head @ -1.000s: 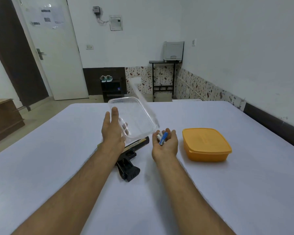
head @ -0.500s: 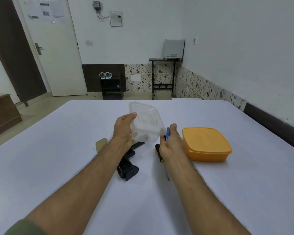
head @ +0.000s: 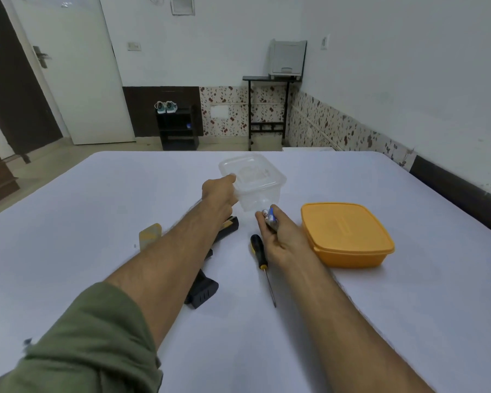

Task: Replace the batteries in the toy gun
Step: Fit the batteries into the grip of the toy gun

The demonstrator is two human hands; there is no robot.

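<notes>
The black toy gun (head: 201, 290) lies on the table, mostly hidden under my left forearm, its grip pointing toward me. My left hand (head: 220, 194) grips the near left side of a clear plastic container (head: 253, 180), which is upright at the table's middle. Just in front of that container, my right hand (head: 281, 236) holds batteries (head: 269, 217), one with a blue wrap, in its curled fingers. A small tan cover piece (head: 150, 235) lies left of the gun. A screwdriver (head: 260, 258) with a black and yellow handle lies beside my right wrist.
An orange lidded box (head: 349, 236) stands right of my right hand. The white table (head: 97, 208) stretches wide on all sides, and a wall runs along its right edge. Beyond the far edge are a door, a shoe rack and a small stand.
My left hand brought the clear container from tilted in the air down and farther away, upright. My right hand turned from palm up to fingers curled round the batteries.
</notes>
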